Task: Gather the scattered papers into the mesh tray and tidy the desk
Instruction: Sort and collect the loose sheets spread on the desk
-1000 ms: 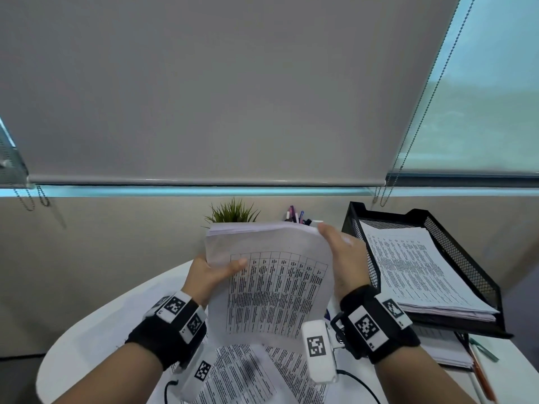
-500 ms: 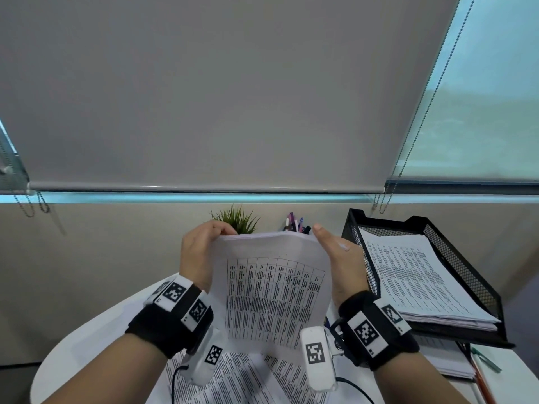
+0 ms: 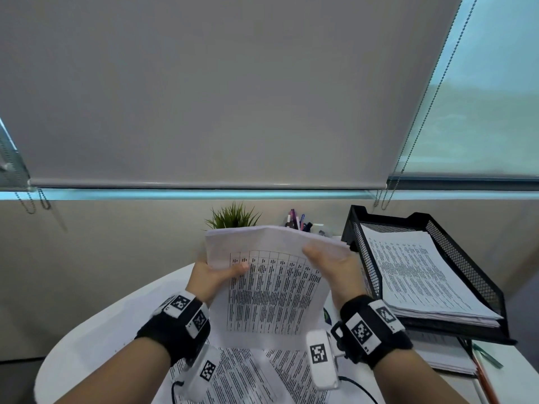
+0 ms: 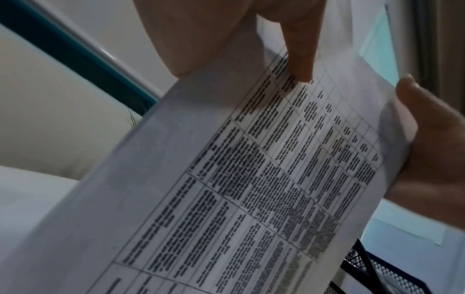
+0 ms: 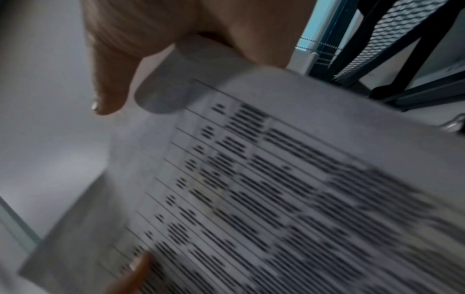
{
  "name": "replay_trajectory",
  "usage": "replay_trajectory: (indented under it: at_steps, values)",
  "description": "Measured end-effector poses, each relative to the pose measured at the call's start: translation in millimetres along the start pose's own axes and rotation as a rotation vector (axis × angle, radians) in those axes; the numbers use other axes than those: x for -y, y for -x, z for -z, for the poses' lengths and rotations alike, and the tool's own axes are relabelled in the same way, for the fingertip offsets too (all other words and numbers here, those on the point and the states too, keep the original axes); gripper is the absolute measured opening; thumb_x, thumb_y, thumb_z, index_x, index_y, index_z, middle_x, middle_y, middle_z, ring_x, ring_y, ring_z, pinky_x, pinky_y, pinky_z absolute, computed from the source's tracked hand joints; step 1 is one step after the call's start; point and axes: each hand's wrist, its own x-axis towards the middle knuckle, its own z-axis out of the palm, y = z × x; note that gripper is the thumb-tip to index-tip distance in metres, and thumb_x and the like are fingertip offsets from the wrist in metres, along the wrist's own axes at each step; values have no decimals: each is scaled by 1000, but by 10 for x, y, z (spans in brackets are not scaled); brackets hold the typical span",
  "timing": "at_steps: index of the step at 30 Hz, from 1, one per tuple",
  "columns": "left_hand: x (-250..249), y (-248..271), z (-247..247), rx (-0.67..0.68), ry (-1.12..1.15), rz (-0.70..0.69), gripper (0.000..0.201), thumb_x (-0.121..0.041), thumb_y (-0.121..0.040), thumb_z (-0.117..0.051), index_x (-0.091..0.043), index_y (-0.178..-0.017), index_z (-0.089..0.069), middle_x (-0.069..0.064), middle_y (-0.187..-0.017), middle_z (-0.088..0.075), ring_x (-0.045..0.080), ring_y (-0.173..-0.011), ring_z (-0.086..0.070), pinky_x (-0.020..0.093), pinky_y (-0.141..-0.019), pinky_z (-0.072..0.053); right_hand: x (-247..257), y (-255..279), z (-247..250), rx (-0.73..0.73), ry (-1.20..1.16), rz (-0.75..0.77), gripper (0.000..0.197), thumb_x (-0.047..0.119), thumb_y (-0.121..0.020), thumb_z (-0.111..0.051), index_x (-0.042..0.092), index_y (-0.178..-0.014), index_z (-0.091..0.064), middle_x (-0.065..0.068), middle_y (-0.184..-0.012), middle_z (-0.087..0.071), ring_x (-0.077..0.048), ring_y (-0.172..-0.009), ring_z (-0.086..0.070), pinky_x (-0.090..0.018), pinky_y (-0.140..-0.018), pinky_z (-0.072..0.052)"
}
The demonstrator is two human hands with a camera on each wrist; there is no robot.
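Both hands are up off the desk holding one sheaf of papers (image 3: 271, 290) upright between them: the left hand (image 3: 214, 277) grips its left edge with the thumb across the printed table, and the right hand (image 3: 335, 266) clamps the top right corner, thumb on the front. The fingers behind the sheets are hidden, so no idea how many pages are in there. The right wrist view is smeared with blur; you just get the thumb and a curled paper corner. The mesh tray (image 3: 478, 275) sits just to the right on the white desk (image 3: 96, 339), already holding a stack of printed sheets, with a lower tier mostly cut off. More loose papers (image 3: 250, 377) lie under the wrists, partly covered. A plant (image 3: 233, 218) and some pens (image 3: 297, 221) poke out behind the sheaf, their containers hidden.
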Motion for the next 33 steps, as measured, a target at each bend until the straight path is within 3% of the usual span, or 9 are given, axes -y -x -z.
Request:
replay_trajectory:
  at_steps: [8,11,17,20,23,26,28,30,33]
  values:
    - [82,66,-8,-12,3,-23,49,-21,-40,-88,-9,-84,-70,12,-84,-74,27,-78,-71,40,-70,-57,-101,150,53,18,-43,-78,40,16,-63,-84,19,-98,-65,-9,-96,-72,-24,-95,-68,-40,-86,-54]
    - [416,162,8,-28,-89,94,33,-7,-57,-87,-7,-85,-69,13,-84,-74,31,-83,-70,42,-75,-56,-304,329,36,11,30,-202,39,6,-71,-77,30,-86,-51,6,-84,-64,-6,-80,-61,-28,-91,-41]
    - [663,235,35,-57,-126,177,24,-2,-60,-84,-5,-78,-68,10,-75,-73,31,-81,-69,41,-73,-56,-505,426,71,8,26,-373,53,5,-75,-75,3,-120,-46,10,-112,-46,-19,-100,-54,-33,-98,-36]
    - [657,192,34,-65,-151,173,20,3,-64,-80,-5,-77,-68,7,-73,-74,28,-78,-69,40,-72,-58,-485,387,82,1,1,-355,42,3,-75,-74,11,-107,-49,14,-95,-51,-4,-74,-50,-27,-88,-37]
    - [792,204,57,-78,-206,230,23,-7,-64,-83,-1,-76,-64,18,-80,-70,29,-75,-66,43,-70,-57,-671,428,69,7,22,-403,43,4,-77,-73,17,-109,-48,3,-102,-58,-11,-87,-54,-28,-87,-44]
    - [879,226,69,-86,-245,261,36,-21,-65,-83,4,-85,-65,20,-77,-65,25,-68,-61,38,-64,-54,-856,452,22,-11,73,-441,20,11,-77,-74,19,-82,-56,-10,-102,-67,-12,-81,-60,-19,-66,-49]
    - [856,210,82,-60,-292,248,46,-25,-65,-83,8,-91,-63,12,-64,-60,18,-56,-55,30,-56,-51,-861,459,6,-14,97,-433,17,14,-78,-73,19,-87,-60,2,-91,-67,-14,-87,-62,-30,-85,-52]
    - [818,180,105,-31,-357,201,40,-21,-69,-81,11,-85,-61,-3,-49,-53,10,-41,-47,18,-47,-44,-810,468,4,9,117,-419,23,14,-81,-70,17,-102,-60,11,-94,-61,-12,-94,-58,-26,-94,-41]
    - [796,201,156,70,-395,194,24,-19,-73,-77,-9,-91,-65,-9,-70,-65,5,-64,-61,27,-73,-53,-765,557,-24,-17,129,-458,49,12,-87,-63,-1,-130,-45,0,-118,-56,-16,-106,-48,-30,-100,-36]
